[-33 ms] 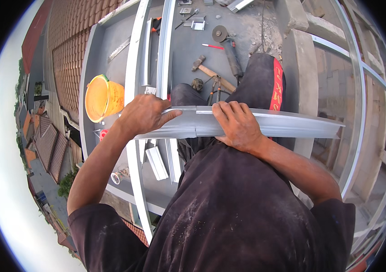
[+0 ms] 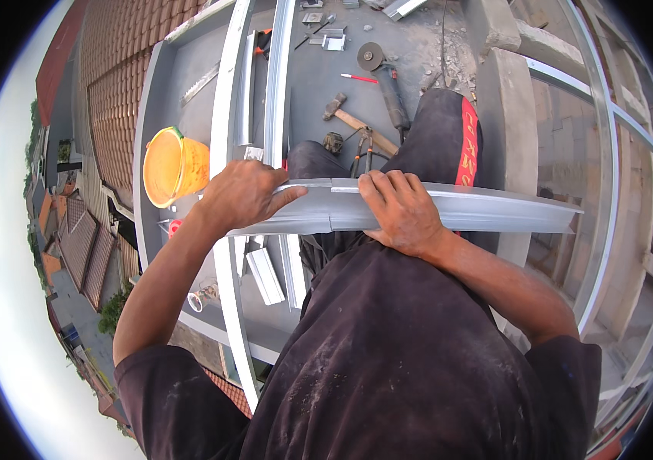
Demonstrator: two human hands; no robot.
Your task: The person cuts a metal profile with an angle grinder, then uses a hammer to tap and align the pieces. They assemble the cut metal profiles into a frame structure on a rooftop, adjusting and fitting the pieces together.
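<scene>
Plainly, metal channel (seamed), 2 hands holding

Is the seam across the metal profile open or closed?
It looks closed: only a thin line crosses the metal profile between left hand and right hand; a hairline gap I cannot exclude.

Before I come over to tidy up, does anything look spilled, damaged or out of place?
Broken rubble lies scattered beside the concrete wall, untidy against the smoother grey floor. The metal channel has a line across it between the left hand and right hand; cut or joint, I cannot tell.
</scene>
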